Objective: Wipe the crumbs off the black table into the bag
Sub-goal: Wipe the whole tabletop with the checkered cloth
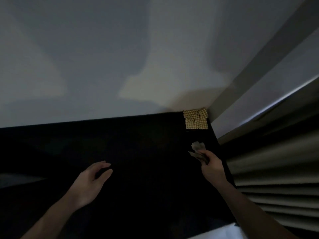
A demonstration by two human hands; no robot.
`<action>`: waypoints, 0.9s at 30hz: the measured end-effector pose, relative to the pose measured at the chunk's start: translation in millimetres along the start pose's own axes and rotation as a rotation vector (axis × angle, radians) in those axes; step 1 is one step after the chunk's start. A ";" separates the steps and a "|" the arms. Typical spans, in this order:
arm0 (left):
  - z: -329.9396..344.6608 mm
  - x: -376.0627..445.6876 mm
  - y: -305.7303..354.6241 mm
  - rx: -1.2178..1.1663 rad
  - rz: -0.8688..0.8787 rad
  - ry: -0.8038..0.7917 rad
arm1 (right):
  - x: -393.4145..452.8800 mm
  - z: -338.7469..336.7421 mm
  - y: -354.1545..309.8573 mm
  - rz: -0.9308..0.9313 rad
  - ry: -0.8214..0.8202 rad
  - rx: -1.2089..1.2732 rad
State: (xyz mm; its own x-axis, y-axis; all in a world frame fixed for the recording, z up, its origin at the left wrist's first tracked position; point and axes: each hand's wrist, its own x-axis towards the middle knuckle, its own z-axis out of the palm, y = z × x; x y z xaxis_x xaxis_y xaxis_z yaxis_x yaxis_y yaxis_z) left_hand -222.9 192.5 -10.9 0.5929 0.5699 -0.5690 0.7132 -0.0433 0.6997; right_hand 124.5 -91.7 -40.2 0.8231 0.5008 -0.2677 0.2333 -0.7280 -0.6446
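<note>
Dim shot. Right hand grips a crumpled pale wad, cloth or bag can't tell, over the black table near its right edge. Left hand hovers mid-table, fingers loosely curved, holding nothing. Checkered yellow piece sits in far right corner against the wall. Table's far edge meets wall; wide bare dark top between hands. Crumbs not visible. Slatted panel just right of table
</note>
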 end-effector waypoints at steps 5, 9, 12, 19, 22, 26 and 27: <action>35.9 22.7 36.4 -0.123 -0.126 -0.002 | 92.6 -21.3 48.6 -0.156 -0.154 -0.208; 62.1 34.6 56.9 -0.158 -0.157 0.084 | 139.9 -25.8 64.0 -0.137 -0.327 -0.297; 81.6 40.1 64.2 -0.143 -0.146 0.182 | 177.1 -19.9 58.9 -0.081 -0.280 -0.182; 98.4 34.3 60.4 -0.165 -0.212 0.247 | 290.4 20.9 45.2 -0.098 -0.181 -0.292; 101.5 26.3 57.6 -0.168 -0.220 0.280 | 317.7 50.0 48.2 -0.059 -0.218 -0.381; 101.3 10.1 58.0 -0.178 -0.202 0.307 | 296.3 86.5 43.5 -0.162 -0.135 -0.376; 101.5 5.1 58.6 -0.199 -0.198 0.308 | 282.9 94.7 42.8 -0.225 -0.134 -0.341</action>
State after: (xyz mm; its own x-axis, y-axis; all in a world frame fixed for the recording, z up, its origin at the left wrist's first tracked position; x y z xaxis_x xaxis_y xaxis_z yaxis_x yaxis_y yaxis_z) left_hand -140.1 109.6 -16.6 0.2907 0.7716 -0.5658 0.6981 0.2333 0.6769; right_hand 318.3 63.1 -211.3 0.6632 0.7046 -0.2525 0.5753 -0.6957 -0.4301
